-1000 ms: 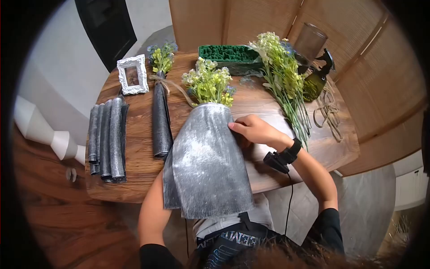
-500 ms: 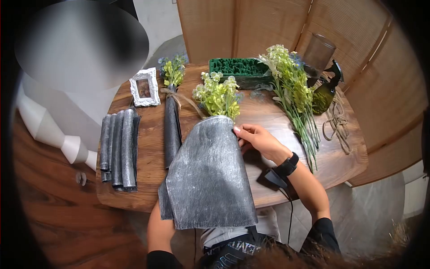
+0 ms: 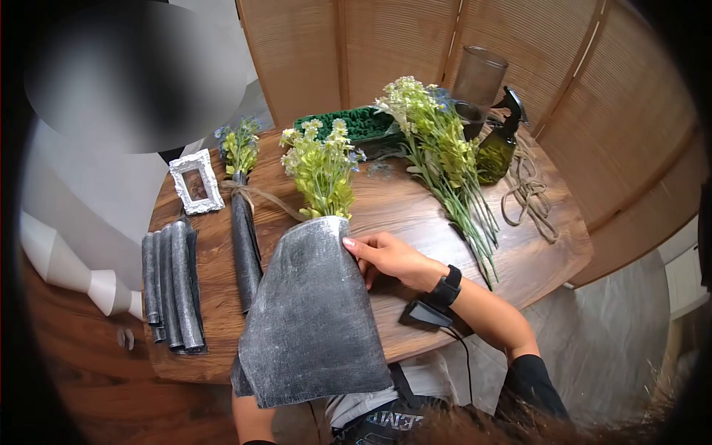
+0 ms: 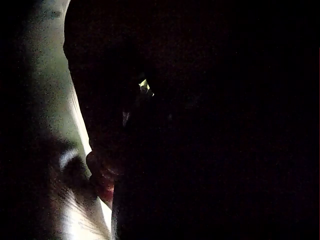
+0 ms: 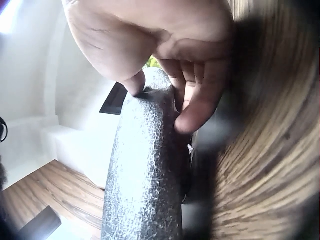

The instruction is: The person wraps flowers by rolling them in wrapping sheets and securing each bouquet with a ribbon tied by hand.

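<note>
A grey textured sheet (image 3: 311, 319) is wrapped as a cone around a bunch of white and yellow-green flowers (image 3: 320, 174), whose heads stick out at its top. My right hand (image 3: 393, 259) pinches the sheet's upper right edge, thumb on the outer face. In the right wrist view, the thumb and fingers of that hand (image 5: 165, 45) grip the rolled sheet (image 5: 145, 165) near its top. The sheet covers my left hand in the head view; only the forearm shows below it. The left wrist view is nearly black, with a few dim fingers (image 4: 104, 172) whose hold is unclear.
Rolled grey sheets (image 3: 174, 285) and a white frame (image 3: 196, 182) lie left. A wrapped bouquet (image 3: 243, 237) sits beside the cone. Behind is green foam (image 3: 356, 124); to the right are loose stems (image 3: 445, 156), a spray bottle (image 3: 495, 152), a glass vase (image 3: 480, 76) and twine (image 3: 530, 196).
The head view has shifted, so the table's contents sit lower and further left. My right hand keeps its pinch on the sheet's edge; the cone's wrap looks much the same.
</note>
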Demonstrator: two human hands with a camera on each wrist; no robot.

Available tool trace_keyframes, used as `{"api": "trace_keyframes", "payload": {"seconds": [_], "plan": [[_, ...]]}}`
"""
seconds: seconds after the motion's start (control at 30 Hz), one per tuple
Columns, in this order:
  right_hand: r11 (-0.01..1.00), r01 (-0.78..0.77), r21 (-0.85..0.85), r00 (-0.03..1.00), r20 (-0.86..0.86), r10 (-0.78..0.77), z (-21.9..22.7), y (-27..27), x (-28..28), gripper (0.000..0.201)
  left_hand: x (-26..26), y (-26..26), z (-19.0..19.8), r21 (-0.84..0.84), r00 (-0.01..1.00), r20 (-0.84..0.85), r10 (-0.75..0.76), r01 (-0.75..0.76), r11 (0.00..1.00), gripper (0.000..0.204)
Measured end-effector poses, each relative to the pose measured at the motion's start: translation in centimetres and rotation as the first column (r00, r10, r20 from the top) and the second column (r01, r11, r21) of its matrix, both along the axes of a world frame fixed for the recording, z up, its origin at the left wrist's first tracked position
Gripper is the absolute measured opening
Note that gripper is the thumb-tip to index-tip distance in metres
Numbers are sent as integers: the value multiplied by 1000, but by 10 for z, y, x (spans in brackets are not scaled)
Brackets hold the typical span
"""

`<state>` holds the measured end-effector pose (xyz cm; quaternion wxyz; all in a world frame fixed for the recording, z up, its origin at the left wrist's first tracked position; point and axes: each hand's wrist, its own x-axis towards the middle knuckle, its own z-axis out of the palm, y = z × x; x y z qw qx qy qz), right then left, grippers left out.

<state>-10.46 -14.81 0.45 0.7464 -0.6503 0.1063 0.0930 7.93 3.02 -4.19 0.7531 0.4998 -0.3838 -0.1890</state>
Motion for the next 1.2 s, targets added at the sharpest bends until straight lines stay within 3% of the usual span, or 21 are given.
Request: {"api": "trace_keyframes", "payload": {"seconds": [0.17, 0.67, 0.83, 1.2], "plan": [[1000, 26, -9, 998, 64, -25, -7, 1, 0, 46, 7, -8, 13, -10, 1000, 3, -18, 18, 1000, 32], [994, 99, 45, 994, 31, -100, -1, 11, -2, 42, 15, -9, 24, -51, 997, -65, -28, 25, 998, 32], [985, 152, 85, 973, 161, -164, 1, 11, -2, 38, 18, -8, 31, -70, 996, -82, -21, 15, 997, 32], [977, 184, 106, 975, 103, -194, 1, 12, -7, 38, 11, 1, 32, -56, 987, -158, -9, 0, 998, 33]]}}
